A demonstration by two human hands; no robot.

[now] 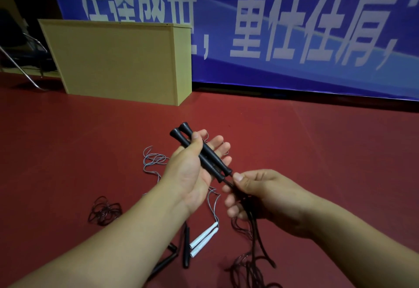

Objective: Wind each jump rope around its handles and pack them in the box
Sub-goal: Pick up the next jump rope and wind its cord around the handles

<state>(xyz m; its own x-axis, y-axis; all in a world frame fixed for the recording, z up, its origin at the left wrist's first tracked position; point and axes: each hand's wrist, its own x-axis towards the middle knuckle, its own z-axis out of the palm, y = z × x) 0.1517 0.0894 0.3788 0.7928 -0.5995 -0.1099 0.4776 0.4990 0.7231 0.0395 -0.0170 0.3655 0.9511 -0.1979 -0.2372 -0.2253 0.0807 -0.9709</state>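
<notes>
My left hand (192,169) holds two black jump rope handles (201,151) side by side across its palm, thumb pressed over them. Their dark cord (256,238) runs from the handles' near ends through my right hand (260,197), which pinches it just below the handles, and trails down to the red floor. A second rope with white handles (204,240) and a grey cord (154,160) lies on the floor beneath my hands. More black handles (186,247) and a dark coiled cord (104,211) lie beside it. No packing box is clearly in view.
A tall yellow wooden cabinet (118,61) stands on the red floor (317,147) at the back left. A blue banner (294,27) with white characters covers the wall behind. A metal chair frame (25,61) is at the far left.
</notes>
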